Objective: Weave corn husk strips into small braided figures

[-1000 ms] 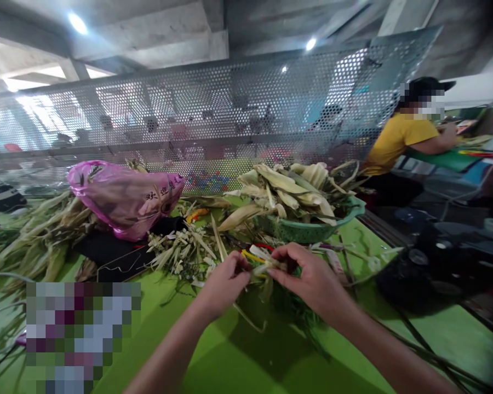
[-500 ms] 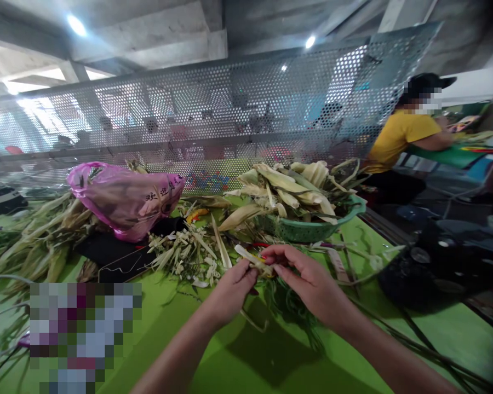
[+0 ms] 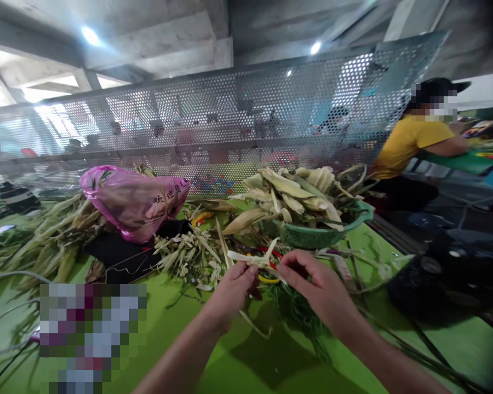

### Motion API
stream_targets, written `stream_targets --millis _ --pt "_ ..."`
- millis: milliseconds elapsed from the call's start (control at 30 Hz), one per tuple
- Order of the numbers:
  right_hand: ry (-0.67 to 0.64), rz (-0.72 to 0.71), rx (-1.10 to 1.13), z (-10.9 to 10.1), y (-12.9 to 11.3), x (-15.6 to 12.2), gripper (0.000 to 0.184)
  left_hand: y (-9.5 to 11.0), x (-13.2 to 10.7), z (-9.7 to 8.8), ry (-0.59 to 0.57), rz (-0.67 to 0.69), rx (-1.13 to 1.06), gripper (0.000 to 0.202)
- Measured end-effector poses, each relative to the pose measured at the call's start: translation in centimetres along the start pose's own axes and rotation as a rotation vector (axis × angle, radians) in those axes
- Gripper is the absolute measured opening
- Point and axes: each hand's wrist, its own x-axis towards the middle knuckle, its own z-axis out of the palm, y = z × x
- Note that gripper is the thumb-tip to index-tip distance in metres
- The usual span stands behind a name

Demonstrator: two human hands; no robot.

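Pale strips of corn husk, crossed over one another, are pinched between thumb and fingers of my left hand. My right hand has its thumb and forefinger closed on the right end of a strip. Right behind the strips show red and yellow curved pieces, perhaps tool handles, partly hidden. A bundle of dark green strands lies under my right hand on the green table. One thin pale strip curls down below my left hand.
Behind my hands stands a green basket heaped with dried corn husks. Cut husk pieces and a pink plastic bag lie to the left. A black bag is at right. A perforated metal screen closes the back; a person in yellow sits beyond.
My right hand has shifted slightly right and away from my left, with the husk strips now spread into a cross. The whole view has shifted a little.
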Motion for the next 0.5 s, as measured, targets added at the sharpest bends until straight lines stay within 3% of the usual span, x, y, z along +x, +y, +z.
stream_targets --millis 100,367,500 --pt "-0.120 0.047 0.006 0.7 0.2 -0.1 0.026 -0.2 0.0 0.1 -0.003 -0.007 -0.021 0.044" --pt "-0.132 0.049 -0.102 0.2 1.1 0.3 0.027 0.1 0.3 -0.6 0.092 -0.067 -0.100 0.044" --pt "-0.207 0.091 -0.013 -0.2 1.2 0.6 0.028 0.4 0.2 -0.9 0.088 -0.043 -0.101 0.042"
